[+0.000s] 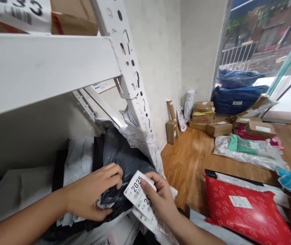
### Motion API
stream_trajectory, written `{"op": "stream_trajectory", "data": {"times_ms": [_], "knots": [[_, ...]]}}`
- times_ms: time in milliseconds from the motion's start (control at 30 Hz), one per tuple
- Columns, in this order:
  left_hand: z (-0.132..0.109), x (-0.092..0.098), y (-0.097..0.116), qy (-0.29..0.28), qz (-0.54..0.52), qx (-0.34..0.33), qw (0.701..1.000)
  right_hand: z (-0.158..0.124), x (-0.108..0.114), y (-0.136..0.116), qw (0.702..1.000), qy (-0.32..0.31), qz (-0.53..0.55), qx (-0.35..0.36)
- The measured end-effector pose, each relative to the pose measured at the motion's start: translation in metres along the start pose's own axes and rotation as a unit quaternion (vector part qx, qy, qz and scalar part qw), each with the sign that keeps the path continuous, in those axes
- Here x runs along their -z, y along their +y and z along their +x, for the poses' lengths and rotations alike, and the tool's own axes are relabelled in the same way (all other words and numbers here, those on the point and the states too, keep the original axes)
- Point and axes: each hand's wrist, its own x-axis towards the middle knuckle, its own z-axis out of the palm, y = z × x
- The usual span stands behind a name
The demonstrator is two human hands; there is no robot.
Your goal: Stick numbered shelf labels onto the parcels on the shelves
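Note:
My right hand (162, 197) pinches a strip of white printed labels (136, 187) with barcodes and large numbers, the topmost reading 2025. Its thumb lies across the front of the labels, and more of the strip hangs below the fingers. Curled round the near end of a dark plastic mailer bag (125, 151) is my left hand (96, 190), thumb low and fingers on top. The bag lies on the lower shelf among other parcels. White mailer bags (77, 163) stand to the left of this hand.
A white perforated shelf post (137, 81) rises just beyond my hands, with a shelf beam (45, 64) overhead at left. On the wooden floor (188, 160) at right lie a red mailer bag (237, 207), cardboard boxes (219, 129) and blue sacks (240, 98) near the glass.

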Motion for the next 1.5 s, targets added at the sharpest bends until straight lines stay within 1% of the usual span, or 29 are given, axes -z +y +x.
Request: {"op": "stream_trajectory", "data": {"times_ms": [100,167,233,300,367,433,533,600,667,833,933,1000,1167,1267,1400,1500], "knots": [[0.005,0.015,-0.014,0.009,0.032,-0.011,0.999,0.000,0.005,0.009,0.998,0.043,-0.032,0.032],[0.008,0.025,-0.029,-0.002,0.087,-0.031,0.996,-0.002,0.011,0.014,0.994,0.067,-0.058,0.062],[0.012,0.031,-0.044,-0.012,0.155,-0.034,0.987,-0.002,0.015,0.015,0.986,0.072,-0.099,0.111],[0.015,0.030,-0.054,-0.013,0.209,-0.006,0.978,-0.001,0.017,0.015,0.973,0.074,-0.148,0.160],[0.016,0.022,-0.056,-0.009,0.239,0.035,0.970,0.001,0.019,0.015,0.964,0.074,-0.185,0.174],[0.013,0.009,-0.052,-0.017,0.260,0.062,0.964,0.002,0.020,0.015,0.966,0.061,-0.204,0.150],[0.000,-0.012,-0.043,-0.034,0.285,0.082,0.955,0.001,0.024,0.015,0.970,0.015,-0.222,0.097],[-0.009,-0.022,-0.040,-0.032,0.293,0.089,0.951,-0.001,0.027,0.016,0.970,-0.012,-0.233,0.073],[-0.015,-0.029,-0.039,-0.034,0.294,0.080,0.952,-0.002,0.030,0.018,0.970,-0.025,-0.233,0.061],[-0.016,-0.032,-0.035,-0.028,0.286,0.068,0.955,-0.004,0.035,0.027,0.975,-0.021,-0.213,0.050],[-0.016,-0.033,-0.034,-0.036,0.284,0.064,0.956,-0.003,0.036,0.032,0.977,-0.013,-0.207,0.046],[-0.017,-0.036,-0.035,-0.034,0.279,0.069,0.957,-0.002,0.035,0.032,0.978,-0.010,-0.202,0.043],[-0.022,-0.044,-0.041,-0.009,0.267,0.071,0.961,-0.001,0.031,0.032,0.980,0.006,-0.193,0.039],[-0.024,-0.046,-0.043,-0.015,0.265,0.075,0.961,-0.001,0.031,0.033,0.979,0.002,-0.200,0.043],[-0.025,-0.050,-0.046,0.002,0.263,0.090,0.961,0.000,0.032,0.033,0.976,-0.003,-0.208,0.059],[-0.027,-0.052,-0.047,0.005,0.263,0.089,0.961,0.000,0.031,0.033,0.975,-0.001,-0.215,0.061]]}}
